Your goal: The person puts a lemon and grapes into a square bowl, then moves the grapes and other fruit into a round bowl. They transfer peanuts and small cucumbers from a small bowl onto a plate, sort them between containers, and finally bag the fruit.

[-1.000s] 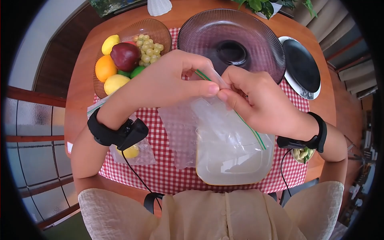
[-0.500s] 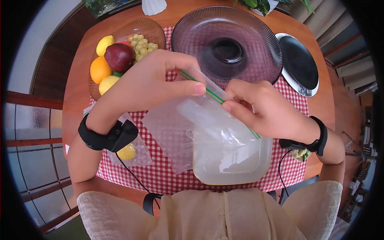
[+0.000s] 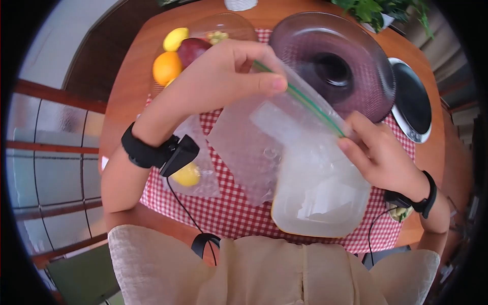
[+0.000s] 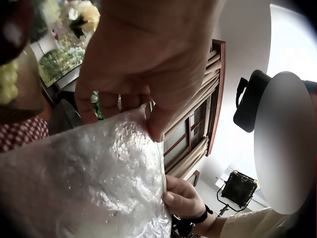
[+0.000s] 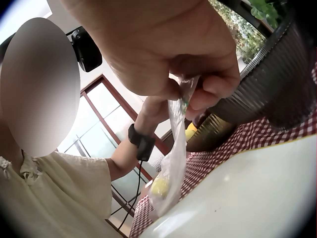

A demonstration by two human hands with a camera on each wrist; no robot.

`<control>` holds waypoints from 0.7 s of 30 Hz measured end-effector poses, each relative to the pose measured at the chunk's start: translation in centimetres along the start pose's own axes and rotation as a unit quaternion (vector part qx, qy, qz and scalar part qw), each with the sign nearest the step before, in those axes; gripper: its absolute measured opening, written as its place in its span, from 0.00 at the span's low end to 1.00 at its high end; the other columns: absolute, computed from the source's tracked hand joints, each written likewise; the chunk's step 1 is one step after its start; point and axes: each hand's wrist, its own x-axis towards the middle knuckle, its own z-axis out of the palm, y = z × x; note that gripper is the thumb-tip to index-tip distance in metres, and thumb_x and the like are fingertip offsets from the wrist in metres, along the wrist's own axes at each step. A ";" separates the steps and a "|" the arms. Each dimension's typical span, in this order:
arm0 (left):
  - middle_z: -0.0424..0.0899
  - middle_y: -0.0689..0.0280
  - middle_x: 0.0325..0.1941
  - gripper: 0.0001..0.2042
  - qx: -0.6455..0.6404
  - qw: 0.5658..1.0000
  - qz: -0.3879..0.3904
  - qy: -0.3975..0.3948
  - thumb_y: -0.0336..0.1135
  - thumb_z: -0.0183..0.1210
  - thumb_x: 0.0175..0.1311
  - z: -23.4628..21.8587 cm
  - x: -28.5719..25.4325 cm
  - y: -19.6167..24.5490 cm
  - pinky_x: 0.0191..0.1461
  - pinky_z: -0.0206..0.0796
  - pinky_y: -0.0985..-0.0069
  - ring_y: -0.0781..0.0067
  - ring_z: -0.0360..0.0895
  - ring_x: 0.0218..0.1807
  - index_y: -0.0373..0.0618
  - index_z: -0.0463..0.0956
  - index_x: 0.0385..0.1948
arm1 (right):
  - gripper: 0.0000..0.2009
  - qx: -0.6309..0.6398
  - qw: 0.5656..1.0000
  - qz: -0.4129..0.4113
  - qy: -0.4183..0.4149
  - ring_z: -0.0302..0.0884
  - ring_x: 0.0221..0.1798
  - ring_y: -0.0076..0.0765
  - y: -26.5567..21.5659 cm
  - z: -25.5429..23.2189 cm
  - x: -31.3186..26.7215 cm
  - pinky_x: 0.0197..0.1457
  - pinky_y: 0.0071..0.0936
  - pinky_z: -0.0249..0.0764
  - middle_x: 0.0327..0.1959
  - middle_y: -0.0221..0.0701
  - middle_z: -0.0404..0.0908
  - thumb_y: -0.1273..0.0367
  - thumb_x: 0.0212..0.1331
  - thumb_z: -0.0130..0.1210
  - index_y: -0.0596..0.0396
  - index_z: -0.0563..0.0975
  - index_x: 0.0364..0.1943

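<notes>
Between the two hands, above the table, a clear zip bag (image 3: 244, 140) with a green zip strip is stretched. The left hand (image 3: 223, 76) pinches its upper left corner between thumb and fingers. At the other end of the strip, the right hand (image 3: 378, 147) pinches the top edge. Beneath the bag's right part stands a white dish (image 3: 325, 221) with a yellow rim, seen partly through the plastic. Below the left wrist, a lemon (image 3: 186, 174) lies in another clear bag (image 3: 206, 185) on the checked cloth.
A glass bowl of fruit (image 3: 239, 23) stands at the back left, partly hidden by the left hand. Behind the bag is a large purple glass bowl (image 3: 287, 43). A black oval plate (image 3: 414, 96) sits at the right. Cables (image 3: 185, 216) hang from both wrist cameras.
The hands have moved apart from nearly touching, drawing the zip strip out between them. The bag now spreads wider. The head view has shifted, so the table appears further right.
</notes>
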 end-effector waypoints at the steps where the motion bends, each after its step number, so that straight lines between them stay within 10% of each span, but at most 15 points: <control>1: 0.80 0.71 0.33 0.07 0.006 1.000 -0.007 0.009 0.31 0.63 0.61 -0.6 -0.3 0.0 0.44 0.67 0.82 0.84 0.75 0.38 0.39 0.79 0.36 | 0.05 0.005 1.000 -0.011 -0.004 0.72 0.24 0.58 0.3 0.1 0.0 0.24 0.40 0.65 0.18 0.46 0.69 0.74 0.62 0.52 0.59 0.68 0.32; 11: 0.80 0.72 0.35 0.08 0.077 0.996 -0.021 0.026 0.32 0.64 0.60 -3.0 -2.4 -0.8 0.45 0.66 0.81 0.81 0.76 0.40 0.40 0.78 0.36 | 0.05 -0.008 0.998 -0.042 0.055 0.67 0.19 0.54 0.6 1.0 0.9 0.21 0.32 0.60 0.17 0.45 0.65 0.77 0.63 0.50 0.60 0.68 0.30; 17: 0.80 0.63 0.34 0.11 0.585 0.801 -0.127 0.022 0.30 0.64 0.53 -6.8 -6.5 -1.6 0.43 0.68 0.71 0.62 0.77 0.38 0.43 0.76 0.37 | 0.03 -0.031 0.997 -0.019 0.074 0.67 0.19 0.51 0.9 0.8 0.4 0.22 0.33 0.61 0.18 0.45 0.65 0.77 0.63 0.49 0.61 0.69 0.32; 21: 0.81 0.62 0.35 0.09 0.579 0.806 -0.118 0.005 0.28 0.63 0.53 -7.3 -6.8 -2.7 0.41 0.69 0.70 0.61 0.77 0.39 0.43 0.76 0.35 | 0.02 0.022 0.998 -0.001 0.065 0.69 0.18 0.49 0.9 0.9 0.3 0.23 0.35 0.61 0.18 0.45 0.68 0.79 0.61 0.47 0.61 0.70 0.36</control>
